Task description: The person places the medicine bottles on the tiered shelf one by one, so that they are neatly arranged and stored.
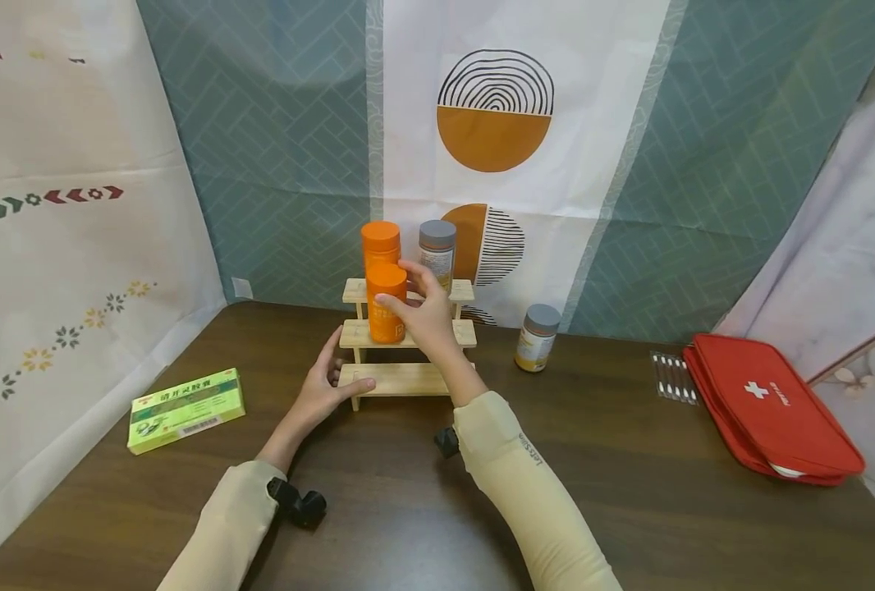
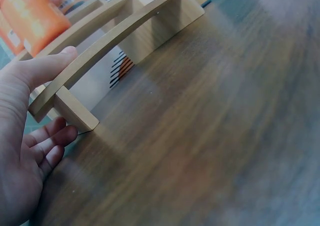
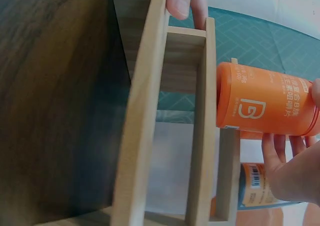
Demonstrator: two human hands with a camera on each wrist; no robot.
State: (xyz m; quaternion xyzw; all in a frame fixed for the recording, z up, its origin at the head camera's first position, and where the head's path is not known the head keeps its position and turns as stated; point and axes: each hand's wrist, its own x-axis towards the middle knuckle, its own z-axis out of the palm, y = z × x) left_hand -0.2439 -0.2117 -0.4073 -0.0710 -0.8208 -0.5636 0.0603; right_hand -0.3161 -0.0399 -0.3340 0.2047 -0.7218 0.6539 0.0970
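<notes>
Orange bottle [image 1: 387, 322] (the nearer) in right hand [image 1: 432, 317]

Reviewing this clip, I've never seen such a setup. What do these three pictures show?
No machine here: a person works bare-handed. The wide picture is taken from the head, the other two from the left and right wrists. The right hand holds an orange bottle at a stepped wooden rack; the left hand grips that rack at its left end. Behind the bottle are a second orange bottle and a grey-lidded jar. On the table are a green box, another jar, swabs and a red pouch.
</notes>
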